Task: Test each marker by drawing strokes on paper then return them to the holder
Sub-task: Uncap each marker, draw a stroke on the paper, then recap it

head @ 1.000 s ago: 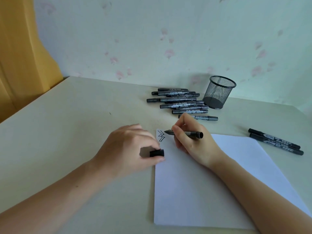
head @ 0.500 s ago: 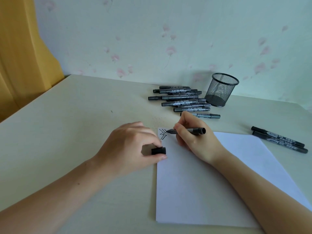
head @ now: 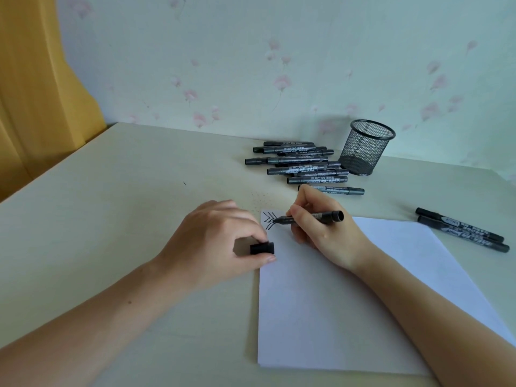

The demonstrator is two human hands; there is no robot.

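While the cylindrical black cap (head: 262, 248) is pinched in the left hand (head: 215, 241), the marker (head: 308, 217) is gripped by the right hand (head: 321, 227), its tip now on the zigzags (head: 268, 220) on smooth white paper (head: 335, 317).

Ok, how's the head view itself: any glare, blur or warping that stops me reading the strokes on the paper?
Head view: soft, even light, no glare on the paper; the black strokes read crisply. Faint shadows lie under the left hand and beside the mesh holder. Wide-angle warping bows the table edges; the printing on the piled markers is too small to read.
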